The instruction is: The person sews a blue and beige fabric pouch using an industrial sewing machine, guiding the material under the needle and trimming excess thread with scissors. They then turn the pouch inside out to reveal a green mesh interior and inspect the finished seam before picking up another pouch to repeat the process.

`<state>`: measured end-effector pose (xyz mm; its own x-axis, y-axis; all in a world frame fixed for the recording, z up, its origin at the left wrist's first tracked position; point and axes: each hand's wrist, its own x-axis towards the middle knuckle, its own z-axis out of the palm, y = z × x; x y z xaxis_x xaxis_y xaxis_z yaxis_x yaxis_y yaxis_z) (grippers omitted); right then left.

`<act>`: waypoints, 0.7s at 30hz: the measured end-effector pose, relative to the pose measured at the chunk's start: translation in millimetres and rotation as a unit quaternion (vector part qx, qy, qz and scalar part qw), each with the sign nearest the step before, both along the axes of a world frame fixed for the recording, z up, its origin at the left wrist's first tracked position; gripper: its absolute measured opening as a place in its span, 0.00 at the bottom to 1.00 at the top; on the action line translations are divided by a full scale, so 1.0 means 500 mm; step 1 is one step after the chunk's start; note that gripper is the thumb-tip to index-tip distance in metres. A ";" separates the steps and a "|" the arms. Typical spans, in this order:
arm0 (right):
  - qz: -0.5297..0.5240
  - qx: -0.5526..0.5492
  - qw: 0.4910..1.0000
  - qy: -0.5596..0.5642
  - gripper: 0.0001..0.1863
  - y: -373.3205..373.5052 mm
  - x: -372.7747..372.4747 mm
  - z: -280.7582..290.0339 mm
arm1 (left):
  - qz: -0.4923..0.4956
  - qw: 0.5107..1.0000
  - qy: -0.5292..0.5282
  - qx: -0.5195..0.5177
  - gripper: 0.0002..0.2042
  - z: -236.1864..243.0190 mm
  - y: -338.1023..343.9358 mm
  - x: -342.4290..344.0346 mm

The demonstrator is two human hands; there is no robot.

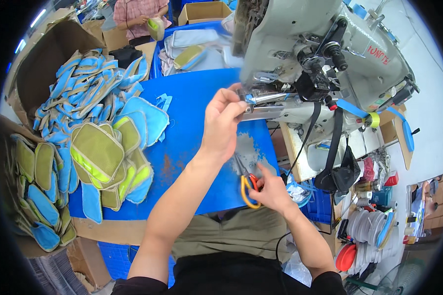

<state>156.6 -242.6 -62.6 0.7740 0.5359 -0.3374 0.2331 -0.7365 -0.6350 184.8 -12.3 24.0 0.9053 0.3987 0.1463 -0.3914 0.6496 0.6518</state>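
My left hand (221,120) reaches up to the stitching end of a grey sewing machine (280,59). Its thumb and fingers are pinched together beside a metal attachment (270,98), where a bit of blue material shows. What lies between those fingertips is hidden. Lower right, my right hand (272,191) has its thumb and fingers at the handles of a pair of scissors (246,183) with orange and yellow grips. The scissor blades point away from me over the blue tabletop (182,142), and the index finger stretches forward.
Olive and blue padded pieces (98,152) are piled at the left, before a cardboard box (29,64) of blue-and-tan pieces. A blue strip (352,109) runs along the machine. Behind stand a blue bin (157,59) and another person (138,19). Tape rolls (366,228) sit at the right.
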 end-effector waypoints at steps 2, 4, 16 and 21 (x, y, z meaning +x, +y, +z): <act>-0.066 0.090 0.981 0.156 0.45 -0.020 0.012 -0.017 | -0.015 1.000 -0.014 0.005 0.07 -0.001 0.003 -0.001; -0.110 0.223 0.923 0.294 0.43 -0.023 0.006 -0.015 | -0.005 1.000 -0.016 0.025 0.09 -0.013 0.005 0.002; -0.043 0.388 0.918 0.065 0.42 0.051 -0.067 0.228 | 0.024 0.997 -0.024 0.073 0.18 -0.027 0.002 0.002; -0.082 0.466 0.864 0.170 0.41 0.077 -0.058 0.254 | 0.034 0.996 -0.028 0.077 0.17 -0.024 -0.001 0.001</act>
